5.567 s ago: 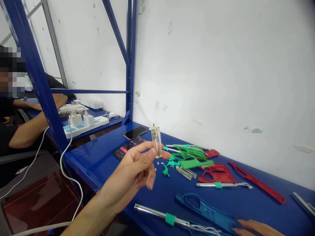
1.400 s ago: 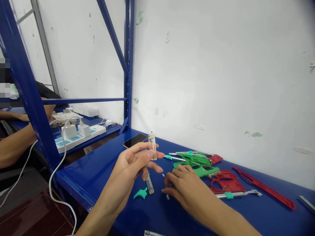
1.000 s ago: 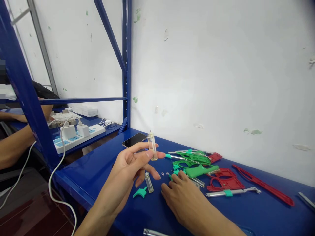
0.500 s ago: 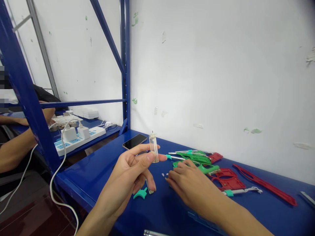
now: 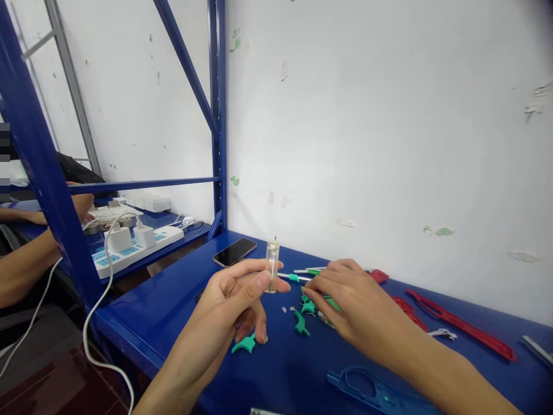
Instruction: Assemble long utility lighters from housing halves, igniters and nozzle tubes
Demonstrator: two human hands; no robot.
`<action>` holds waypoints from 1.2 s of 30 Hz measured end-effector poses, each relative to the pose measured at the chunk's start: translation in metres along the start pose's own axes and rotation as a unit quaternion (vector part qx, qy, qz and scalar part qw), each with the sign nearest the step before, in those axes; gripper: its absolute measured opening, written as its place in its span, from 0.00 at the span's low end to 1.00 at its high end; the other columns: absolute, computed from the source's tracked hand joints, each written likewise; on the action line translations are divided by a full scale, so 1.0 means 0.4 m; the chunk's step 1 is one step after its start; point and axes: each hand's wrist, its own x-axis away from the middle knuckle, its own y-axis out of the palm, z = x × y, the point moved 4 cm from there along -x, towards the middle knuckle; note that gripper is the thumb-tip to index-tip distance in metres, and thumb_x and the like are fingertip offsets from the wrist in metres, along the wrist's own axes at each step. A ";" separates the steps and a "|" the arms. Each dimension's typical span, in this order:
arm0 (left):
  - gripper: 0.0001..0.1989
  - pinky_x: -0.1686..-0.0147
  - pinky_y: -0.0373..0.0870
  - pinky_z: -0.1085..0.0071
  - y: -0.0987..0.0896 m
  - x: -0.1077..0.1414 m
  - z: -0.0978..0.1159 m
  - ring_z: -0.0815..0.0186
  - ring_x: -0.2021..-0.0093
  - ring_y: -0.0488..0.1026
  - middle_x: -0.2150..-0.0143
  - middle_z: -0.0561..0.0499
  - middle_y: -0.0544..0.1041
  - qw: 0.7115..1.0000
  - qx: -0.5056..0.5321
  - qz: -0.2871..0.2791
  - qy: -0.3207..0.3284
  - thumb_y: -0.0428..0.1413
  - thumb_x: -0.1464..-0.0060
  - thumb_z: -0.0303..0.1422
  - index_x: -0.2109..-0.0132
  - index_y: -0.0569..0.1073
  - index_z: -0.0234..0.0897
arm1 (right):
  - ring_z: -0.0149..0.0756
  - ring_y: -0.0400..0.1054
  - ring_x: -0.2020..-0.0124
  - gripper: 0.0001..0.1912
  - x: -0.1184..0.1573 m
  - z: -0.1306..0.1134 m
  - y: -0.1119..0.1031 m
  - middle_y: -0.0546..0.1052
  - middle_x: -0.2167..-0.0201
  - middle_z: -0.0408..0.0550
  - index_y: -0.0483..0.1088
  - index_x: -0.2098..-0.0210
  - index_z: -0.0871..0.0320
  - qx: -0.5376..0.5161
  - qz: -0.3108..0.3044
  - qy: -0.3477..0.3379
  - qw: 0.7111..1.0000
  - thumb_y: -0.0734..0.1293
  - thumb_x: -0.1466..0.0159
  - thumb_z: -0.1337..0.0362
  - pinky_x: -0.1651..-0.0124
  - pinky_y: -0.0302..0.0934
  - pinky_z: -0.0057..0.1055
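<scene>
My left hand (image 5: 233,302) pinches a small clear plastic tube (image 5: 272,266) upright between thumb and forefinger, a thin pin sticking out of its top. My right hand (image 5: 348,302) lies palm down on the blue table (image 5: 173,288), its fingertips touching small teal plastic pieces (image 5: 307,305) and covering green parts. A teal curved piece (image 5: 243,344) lies just below my left fingers. Tiny white bits (image 5: 288,309) lie between the two hands.
A dark phone (image 5: 234,252) lies at the table's back left. Red plastic strips (image 5: 460,323) and a blue handle shell (image 5: 375,392) lie at the right and front. Another person's arm (image 5: 26,271) rests near a white power strip (image 5: 133,242) beyond the blue rack post (image 5: 47,173).
My right hand has slid back and to the right onto the green parts. A second teal piece now lies uncovered. The left hand keeps the tube upright, and its lower fingers now cover the second small tube.
</scene>
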 end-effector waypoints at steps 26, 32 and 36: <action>0.24 0.84 0.52 0.76 0.051 0.001 -0.028 0.71 0.82 0.73 0.61 0.45 0.84 0.993 -0.045 -0.106 -0.009 0.65 0.38 0.54 0.49 0.82 0.39 | 0.37 0.77 0.66 0.14 -0.023 0.013 -0.117 0.83 0.71 0.43 0.84 0.67 0.50 -0.384 0.135 0.222 0.886 0.73 0.31 0.51 0.59 0.73 0.35; 0.23 0.84 0.51 0.76 0.066 -0.002 -0.031 0.73 0.82 0.73 0.61 0.45 0.84 0.992 -0.039 -0.121 -0.017 0.65 0.38 0.54 0.51 0.84 0.39 | 0.35 0.78 0.67 0.16 -0.015 0.022 -0.111 0.83 0.70 0.45 0.83 0.66 0.53 -0.397 0.141 0.247 0.873 0.72 0.30 0.49 0.61 0.74 0.33; 0.22 0.85 0.50 0.79 0.067 -0.002 -0.039 0.75 0.82 0.74 0.61 0.47 0.83 0.990 -0.021 -0.140 -0.018 0.64 0.36 0.53 0.50 0.83 0.40 | 0.35 0.81 0.69 0.14 -0.016 0.020 -0.106 0.87 0.67 0.49 0.83 0.65 0.55 -0.446 0.131 0.260 0.846 0.74 0.32 0.51 0.69 0.74 0.28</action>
